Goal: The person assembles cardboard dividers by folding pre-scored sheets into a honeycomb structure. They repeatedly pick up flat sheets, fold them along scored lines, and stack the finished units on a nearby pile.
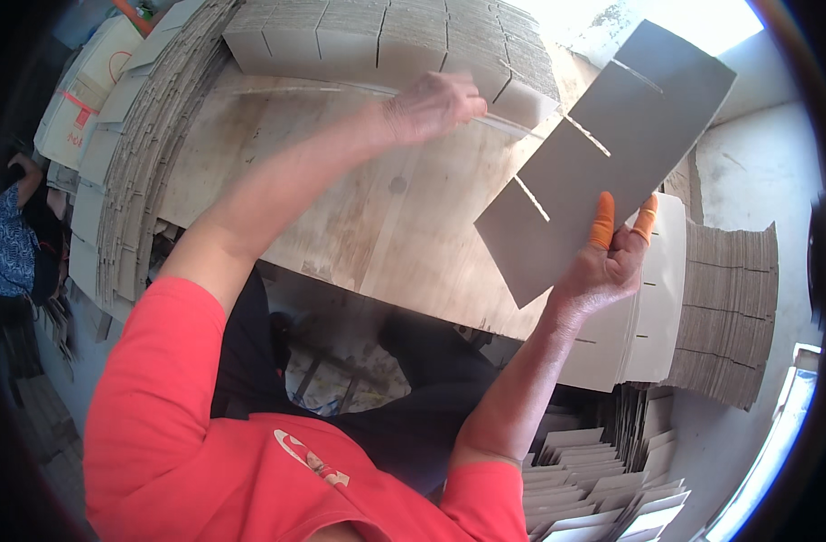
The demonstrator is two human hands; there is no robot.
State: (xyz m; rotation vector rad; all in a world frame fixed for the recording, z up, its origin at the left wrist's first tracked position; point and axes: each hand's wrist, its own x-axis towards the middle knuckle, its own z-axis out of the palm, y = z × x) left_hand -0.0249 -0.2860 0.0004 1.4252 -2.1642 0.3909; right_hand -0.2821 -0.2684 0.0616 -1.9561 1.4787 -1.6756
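Observation:
My right hand point(607, 262), with orange finger cots on two fingers, grips the lower edge of a grey cardboard divider point(611, 135). The divider is a long flat strip with several short slits, tilted up to the right above the table. My left hand point(438, 107) is raised over the table near a long stack of slotted cardboard strips point(413, 36). Its fingers are curled in and slightly blurred; whether they hold anything is hidden.
The wooden table point(340, 199) lies in front of me. Stacked cardboard point(151, 135) lines its left side, and more cardboard stacks point(724, 307) stand at the right. Loose cardboard pieces point(602, 488) lie low at the right. Another person point(15, 235) is at the far left.

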